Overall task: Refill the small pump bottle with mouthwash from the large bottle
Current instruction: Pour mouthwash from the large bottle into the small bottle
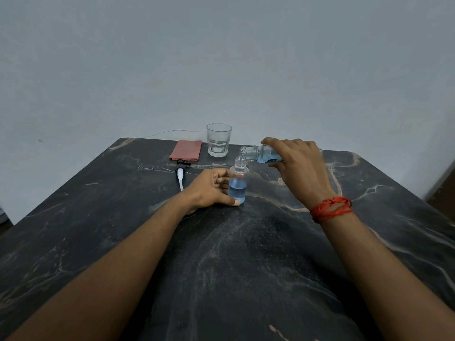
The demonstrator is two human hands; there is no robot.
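A small clear bottle point(237, 185) stands upright on the dark marble table point(246, 254), about half full of blue liquid, its neck uncapped. My left hand point(209, 189) wraps around its lower part from the left. My right hand point(299, 163) grips the large clear bottle point(261, 153) of blue mouthwash from above. That bottle is tipped almost level, its open mouth pointing left just above the small bottle's neck. The pump head point(181, 174), black top and white tube, lies on the table to the left.
A clear drinking glass point(218, 140) stands at the table's back edge, just behind the bottles. A folded reddish cloth point(186, 150) lies left of it. A grey wall rises behind the table. A red thread band circles my right wrist.
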